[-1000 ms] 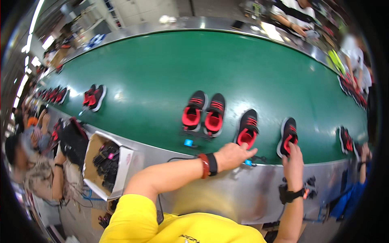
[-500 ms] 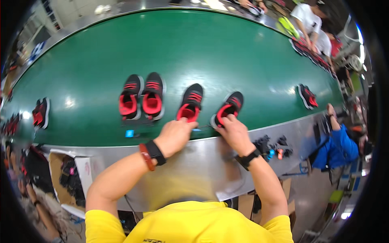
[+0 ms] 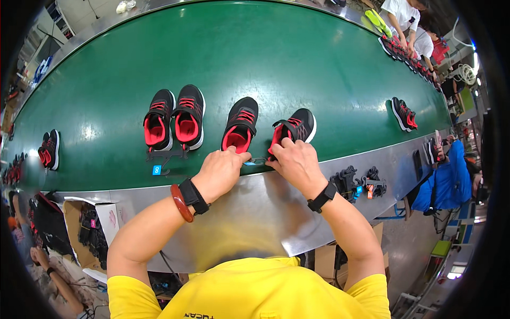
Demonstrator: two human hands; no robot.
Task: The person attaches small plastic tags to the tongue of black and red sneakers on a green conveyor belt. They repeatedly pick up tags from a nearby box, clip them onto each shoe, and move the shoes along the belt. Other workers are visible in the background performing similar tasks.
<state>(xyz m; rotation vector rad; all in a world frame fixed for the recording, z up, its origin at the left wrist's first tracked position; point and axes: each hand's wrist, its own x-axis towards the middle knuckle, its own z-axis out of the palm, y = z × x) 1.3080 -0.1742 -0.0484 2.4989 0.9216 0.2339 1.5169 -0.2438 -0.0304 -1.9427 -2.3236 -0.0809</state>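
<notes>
My left hand (image 3: 222, 169) is closed on the heel of a black sneaker (image 3: 241, 118) with red laces and red lining. This sneaker stands on the green belt with its toe pointing away. My right hand (image 3: 298, 164) grips the heel of the matching sneaker (image 3: 302, 125), which leans with its toe toward the far right and its white sole edge showing. Between my hands lies a dark plastic shoe hanger (image 3: 258, 160) with a blue tag, partly hidden by my fingers. Just left stands another pair of sneakers (image 3: 174, 117), joined at the heels by a black hanger (image 3: 167, 155).
The green conveyor belt (image 3: 255, 53) borders a metal ledge (image 3: 234, 223). Black hangers (image 3: 345, 183) lie on the ledge at right. A cardboard box (image 3: 74, 228) of dark hangers stands at left. More sneakers (image 3: 404, 114) sit far right, and co-workers (image 3: 401, 21) stand beyond.
The right sneaker has turned and tilted, its toe swinging to the right. My left hand and its sneaker have shifted slightly left. The other pair appears farther left in view.
</notes>
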